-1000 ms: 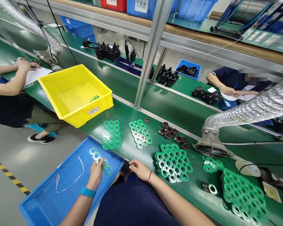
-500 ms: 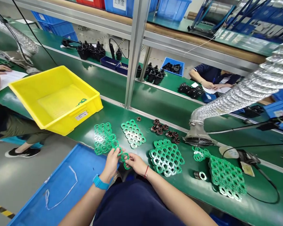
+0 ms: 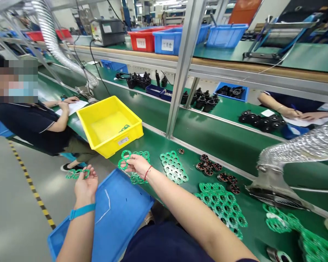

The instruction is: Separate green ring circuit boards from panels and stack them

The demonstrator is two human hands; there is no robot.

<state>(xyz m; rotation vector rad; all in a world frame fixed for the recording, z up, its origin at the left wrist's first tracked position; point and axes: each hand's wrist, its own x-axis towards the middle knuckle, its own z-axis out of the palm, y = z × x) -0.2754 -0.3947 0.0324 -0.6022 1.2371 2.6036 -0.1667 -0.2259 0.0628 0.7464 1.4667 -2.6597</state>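
My left hand (image 3: 86,183), with a blue band at the wrist, is out over the floor to the left of the blue bin. It grips a short strip of green ring-shaped circuit boards (image 3: 75,174) that points left. My right hand (image 3: 137,164) pinches another green ring board piece (image 3: 124,160) in front of the yellow bin (image 3: 111,148). Under and behind that hand lies a panel of green ring boards (image 3: 142,156) on the green bench. A second panel of ring boards (image 3: 174,167) lies to its right, and a larger stack (image 3: 221,205) is beside my right forearm.
Several copper-wound motor cores (image 3: 208,165) stand along the bench's back edge. A silver exhaust duct (image 3: 303,154) with a hood comes in at right. A blue bin (image 3: 117,207) is below the bench edge. Co-workers sit at left (image 3: 35,116) and across (image 3: 303,105).
My hands have moved apart, and each now holds its own piece of ring board. The left hand has gone out leftward past the bench edge. The view has tilted up and turned left.
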